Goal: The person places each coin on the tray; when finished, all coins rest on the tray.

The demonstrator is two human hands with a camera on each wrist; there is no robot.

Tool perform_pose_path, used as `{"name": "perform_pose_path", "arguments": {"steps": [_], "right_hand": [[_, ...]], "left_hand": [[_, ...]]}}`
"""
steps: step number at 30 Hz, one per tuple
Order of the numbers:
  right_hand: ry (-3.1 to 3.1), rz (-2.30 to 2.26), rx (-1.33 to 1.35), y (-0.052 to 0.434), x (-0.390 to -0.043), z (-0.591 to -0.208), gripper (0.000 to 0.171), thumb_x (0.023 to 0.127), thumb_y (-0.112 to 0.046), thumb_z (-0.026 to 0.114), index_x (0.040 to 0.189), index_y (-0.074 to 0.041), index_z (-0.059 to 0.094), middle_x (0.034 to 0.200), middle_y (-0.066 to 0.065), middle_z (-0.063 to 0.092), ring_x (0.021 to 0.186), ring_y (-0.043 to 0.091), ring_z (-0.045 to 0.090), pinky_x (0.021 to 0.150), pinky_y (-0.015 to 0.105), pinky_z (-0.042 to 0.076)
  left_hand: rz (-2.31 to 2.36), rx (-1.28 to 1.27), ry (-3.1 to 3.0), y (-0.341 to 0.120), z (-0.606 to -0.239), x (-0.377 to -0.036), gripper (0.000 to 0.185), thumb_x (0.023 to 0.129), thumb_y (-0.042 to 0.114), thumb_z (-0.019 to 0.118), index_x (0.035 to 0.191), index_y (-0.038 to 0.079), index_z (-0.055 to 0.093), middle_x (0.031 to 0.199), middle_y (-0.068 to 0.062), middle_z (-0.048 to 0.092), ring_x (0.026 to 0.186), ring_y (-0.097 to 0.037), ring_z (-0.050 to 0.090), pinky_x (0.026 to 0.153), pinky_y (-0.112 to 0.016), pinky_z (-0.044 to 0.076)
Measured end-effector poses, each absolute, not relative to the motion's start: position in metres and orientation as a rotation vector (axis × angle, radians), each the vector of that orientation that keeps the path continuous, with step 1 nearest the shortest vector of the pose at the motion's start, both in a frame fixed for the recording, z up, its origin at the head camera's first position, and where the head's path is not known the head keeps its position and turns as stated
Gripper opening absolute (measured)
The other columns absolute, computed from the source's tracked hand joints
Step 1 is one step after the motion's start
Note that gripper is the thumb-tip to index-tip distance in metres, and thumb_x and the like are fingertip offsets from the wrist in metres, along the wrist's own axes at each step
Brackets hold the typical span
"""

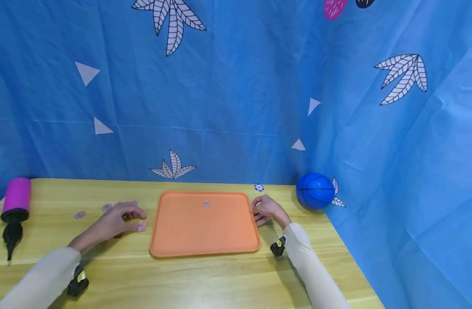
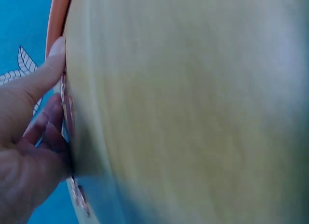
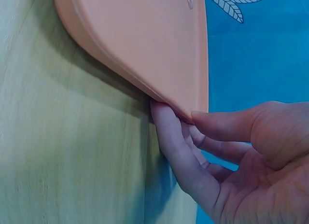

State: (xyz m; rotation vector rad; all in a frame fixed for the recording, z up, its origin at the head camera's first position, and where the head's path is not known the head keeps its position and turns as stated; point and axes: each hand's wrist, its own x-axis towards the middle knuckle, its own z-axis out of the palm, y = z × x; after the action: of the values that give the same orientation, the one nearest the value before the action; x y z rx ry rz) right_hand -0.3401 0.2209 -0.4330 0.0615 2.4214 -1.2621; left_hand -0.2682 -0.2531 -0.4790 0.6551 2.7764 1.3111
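Observation:
An orange tray (image 1: 205,231) lies on the table, with one small pale round disc (image 1: 206,204) on it near its back edge. My right hand (image 1: 264,209) is at the tray's right rim; in the right wrist view its thumb (image 3: 222,125) and fingers pinch that rim. My left hand (image 1: 121,219) hovers left of the tray, thumb and fingers apart and loosely bent. Around its far side lie several pale discs (image 1: 80,214), partly hidden by the hand. A dark red disc (image 1: 119,235) shows beneath it. The left wrist view shows discs (image 2: 70,115) edge-on behind the fingers.
A blue-and-white poker chip (image 1: 259,187) lies at the table's back edge. The blue ball (image 1: 315,191) sits at the back right corner. A pink-and-black hand pump (image 1: 17,206) is at the far left. Blue patterned cloth (image 1: 236,107) hangs behind and right of the table.

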Motion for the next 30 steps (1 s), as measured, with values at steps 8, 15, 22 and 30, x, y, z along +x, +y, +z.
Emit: {"name": "perform_pose_path", "arguments": {"steps": [8, 15, 22, 30], "right_hand": [[2.424, -1.26, 0.049, 0.222, -0.34, -0.434, 0.008, 0.099, 0.004, 0.058, 0.104, 0.009, 0.062, 0.07, 0.01, 0.065, 0.059, 0.016, 0.066, 0.063, 0.041, 0.065], [2.439, -1.249, 0.072, 0.222, -0.338, -0.431, 0.008, 0.099, 0.004, 0.057, 0.101, 0.008, 0.063, 0.07, 0.013, 0.066, 0.058, 0.018, 0.067, 0.066, 0.043, 0.065], [2.48, -1.19, 0.098, 0.219, -0.341, -0.431, 0.007, 0.1, 0.002, 0.059, 0.101, 0.003, 0.066, 0.072, 0.013, 0.068, 0.06, 0.018, 0.068, 0.064, 0.042, 0.065], [2.502, -1.184, 0.103, 0.215, -0.339, -0.43, 0.006, 0.098, 0.004, 0.06, 0.1, 0.004, 0.066, 0.072, 0.013, 0.067, 0.061, 0.02, 0.069, 0.064, 0.042, 0.065]], "left_hand": [[1.282, 0.567, 2.814, -0.24, -0.471, -0.268, 0.018, 0.089, 0.016, 0.084, 0.097, 0.009, 0.071, 0.086, -0.002, 0.059, 0.073, -0.011, 0.051, 0.064, -0.024, 0.044], [1.237, 0.465, 2.79, -0.236, -0.467, -0.269, 0.017, 0.095, 0.016, 0.079, 0.094, 0.006, 0.065, 0.077, -0.001, 0.059, 0.063, -0.013, 0.051, 0.058, -0.025, 0.043], [1.364, 0.366, 2.786, -0.241, -0.463, -0.27, 0.011, 0.098, 0.014, 0.074, 0.1, 0.005, 0.07, 0.085, -0.005, 0.07, 0.069, -0.017, 0.063, 0.055, -0.026, 0.05], [1.547, 0.266, 2.7, -0.218, -0.448, -0.279, 0.031, 0.1, 0.031, 0.073, 0.115, 0.003, 0.074, 0.106, -0.01, 0.078, 0.093, -0.02, 0.072, 0.078, -0.027, 0.057]]}}
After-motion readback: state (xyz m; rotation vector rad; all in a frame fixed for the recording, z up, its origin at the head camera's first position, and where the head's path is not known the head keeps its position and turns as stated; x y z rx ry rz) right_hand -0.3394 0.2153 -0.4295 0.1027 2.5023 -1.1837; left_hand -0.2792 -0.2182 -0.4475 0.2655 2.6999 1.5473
